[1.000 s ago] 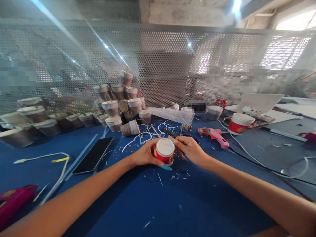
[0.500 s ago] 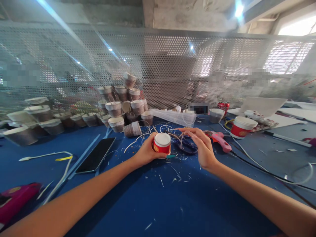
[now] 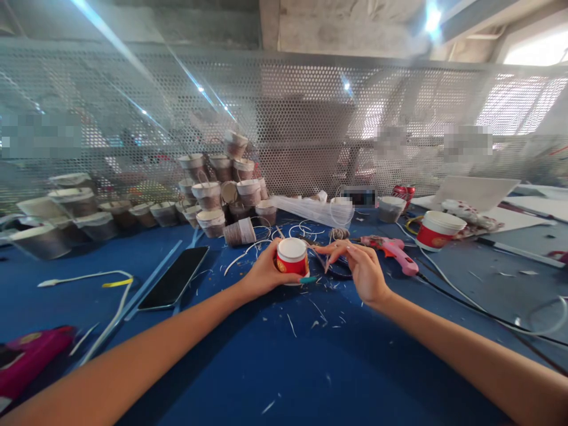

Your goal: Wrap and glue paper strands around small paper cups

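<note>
My left hand point(image 3: 265, 270) is wrapped round a small red and white paper cup point(image 3: 291, 251), which stands upright with its white end up. A narrow teal piece shows at the tip of the left thumb, against the cup's near side. Just right of the cup is my right hand point(image 3: 364, 271), its index finger stretched toward the cup's side and the other fingers partly bent. A thin brownish strand of twine point(image 3: 327, 265) hangs under that finger; whether the fingers grip it is unclear. Behind the right hand lies a small ball of twine point(image 3: 339, 234).
A pink glue gun point(image 3: 402, 259) with a black cable lies at right, near another red and white cup point(image 3: 439, 229). A phone point(image 3: 175, 278) and a magenta tool point(image 3: 33, 361) lie at left. Several twine-wrapped cups point(image 3: 206, 195) are stacked behind. White scraps dot the blue table point(image 3: 284, 367).
My right hand has moved slightly, its index finger now nearer the cup and its other fingers more bent. The left hand keeps its hold. The ball of twine now shows behind the right hand.
</note>
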Available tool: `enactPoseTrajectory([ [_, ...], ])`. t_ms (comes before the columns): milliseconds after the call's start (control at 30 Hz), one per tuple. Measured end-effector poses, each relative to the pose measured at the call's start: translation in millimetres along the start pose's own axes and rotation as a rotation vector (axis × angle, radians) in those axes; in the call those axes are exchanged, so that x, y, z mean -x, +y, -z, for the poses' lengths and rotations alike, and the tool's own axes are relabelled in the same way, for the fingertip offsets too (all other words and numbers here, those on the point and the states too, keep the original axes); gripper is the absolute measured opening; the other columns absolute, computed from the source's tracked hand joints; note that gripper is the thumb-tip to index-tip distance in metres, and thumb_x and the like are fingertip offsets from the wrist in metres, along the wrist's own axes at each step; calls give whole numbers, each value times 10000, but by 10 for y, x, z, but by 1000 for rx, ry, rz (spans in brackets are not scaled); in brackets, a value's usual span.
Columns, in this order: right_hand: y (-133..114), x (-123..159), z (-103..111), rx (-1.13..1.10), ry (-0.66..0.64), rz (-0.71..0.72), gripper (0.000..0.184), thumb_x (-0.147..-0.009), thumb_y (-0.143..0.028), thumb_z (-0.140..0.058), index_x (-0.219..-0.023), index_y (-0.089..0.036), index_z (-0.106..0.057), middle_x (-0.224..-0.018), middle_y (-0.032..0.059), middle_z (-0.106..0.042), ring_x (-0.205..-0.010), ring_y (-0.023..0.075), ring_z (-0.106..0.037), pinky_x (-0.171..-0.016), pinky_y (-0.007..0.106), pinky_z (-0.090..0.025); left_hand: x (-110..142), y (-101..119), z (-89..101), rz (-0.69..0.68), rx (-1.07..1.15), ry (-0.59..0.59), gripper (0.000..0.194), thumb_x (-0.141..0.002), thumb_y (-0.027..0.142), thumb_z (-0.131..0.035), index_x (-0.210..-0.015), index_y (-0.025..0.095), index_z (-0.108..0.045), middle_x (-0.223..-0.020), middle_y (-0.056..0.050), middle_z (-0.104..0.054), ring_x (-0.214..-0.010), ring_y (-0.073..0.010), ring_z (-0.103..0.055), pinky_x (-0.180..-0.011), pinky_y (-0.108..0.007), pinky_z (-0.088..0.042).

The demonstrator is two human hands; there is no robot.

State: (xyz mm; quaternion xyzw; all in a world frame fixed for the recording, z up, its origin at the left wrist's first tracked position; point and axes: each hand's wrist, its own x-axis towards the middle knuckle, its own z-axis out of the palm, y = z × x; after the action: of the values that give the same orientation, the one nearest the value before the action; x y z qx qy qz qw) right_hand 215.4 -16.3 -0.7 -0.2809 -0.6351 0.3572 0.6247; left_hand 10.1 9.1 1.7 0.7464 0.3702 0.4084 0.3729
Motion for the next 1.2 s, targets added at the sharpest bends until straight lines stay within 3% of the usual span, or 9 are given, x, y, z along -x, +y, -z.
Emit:
enactPoseTrajectory([
  [200,-67,20,-2,-57,38,51,359,-817,-306,-383,-589,-209,-643,-827,60,-693,-926,225,-565,-882,394,-367,-10,-23,-5,33,89,4,606,-485,299,-798,-972,162,-463,-972,-55,-591,-940,-235,-546,-875,-420,-405],
  [467,-20,39,-2,-8,-117,-47,387,-818,-344,-395,-574,-205,-661,-771,69,-685,-996,240,-529,-926,401,-343,-5,-44,-5,31,167,-9,576,-513,283,-780,-990,162,-481,-1030,-74,-613,-987,-253,-555,-907,-446,-389],
  [700,-52,40,-13,-55,-32,17,387,-815,-334,-393,-591,-204,-681,-779,78,-685,-982,255,-531,-909,422,-355,-6,-105,6,52,208,-30,614,-525,272,-782,-1046,159,-477,-1065,-81,-608,-999,-244,-560,-910,-426,-399],
  [900,-17,57,-4,-6,-167,-50,380,-816,-342,-405,-639,-197,-709,-854,77,-672,-1021,248,-520,-938,416,-334,-2,-44,1,57,185,-21,598,-528,264,-778,-1044,158,-493,-1088,-92,-613,-1020,-253,-558,-924,-449,-387],
  [1067,-6,57,0,-15,-111,-9,382,-819,-313,-406,-589,-209,-693,-739,70,-678,-965,235,-524,-902,400,-347,0,-7,-5,59,223,-18,605,-522,251,-778,-1048,162,-491,-1095,-97,-618,-1023,-257,-564,-942,-460,-374],
  [1200,-36,56,-8,-76,-38,44,363,-813,-303,-396,-611,-215,-684,-809,62,-689,-937,227,-525,-874,394,-362,3,-27,-4,116,282,-26,667,-506,247,-783,-1087,147,-472,-1137,-121,-593,-1052,-273,-548,-936,-466,-378],
])
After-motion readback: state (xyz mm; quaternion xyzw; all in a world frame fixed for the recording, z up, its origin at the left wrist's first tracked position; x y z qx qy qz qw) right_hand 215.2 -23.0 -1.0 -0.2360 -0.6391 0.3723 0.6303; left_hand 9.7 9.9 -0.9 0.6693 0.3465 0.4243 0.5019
